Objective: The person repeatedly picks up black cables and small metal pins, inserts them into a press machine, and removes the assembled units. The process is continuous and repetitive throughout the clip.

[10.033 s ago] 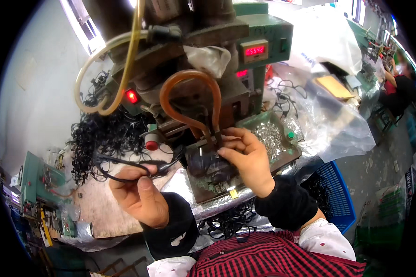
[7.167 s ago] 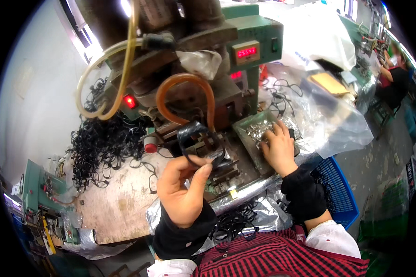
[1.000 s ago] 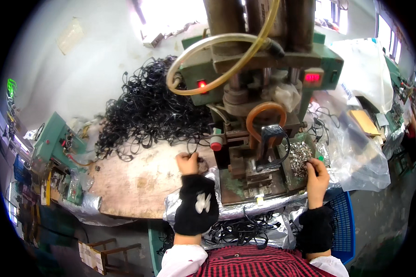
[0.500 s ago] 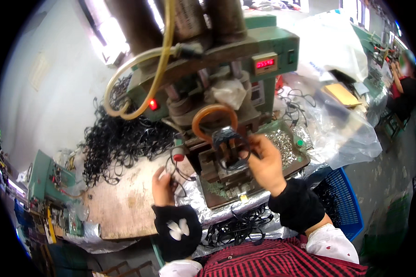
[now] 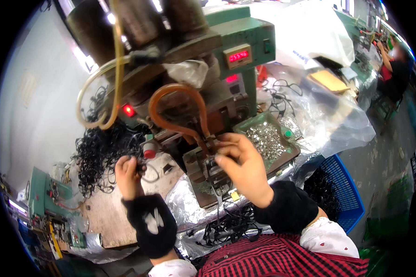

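Right hand [image 5: 242, 168] at the fixture [image 5: 212, 173] below the green press [image 5: 208, 87], fingers pinched, apparently seating a small part. Left hand [image 5: 127, 175] left of the press, closed on a black cord [image 5: 145, 168]. Cord pile [image 5: 101, 150] unprocessed.

A pale wall [image 5: 37, 101] is standing far left; grey floor [image 5: 393, 152] is stretching right beside a blue basket [image 5: 344, 189]

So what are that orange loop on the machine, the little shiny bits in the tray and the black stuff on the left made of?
The orange loop looks like flexible rubber or plastic hose: smooth and bent in a curve. The shiny bits seem small metal parts, silvery and glinting. The black pile looks like thin cord or elastic loops, matte and tangled; the left hand pinches one.
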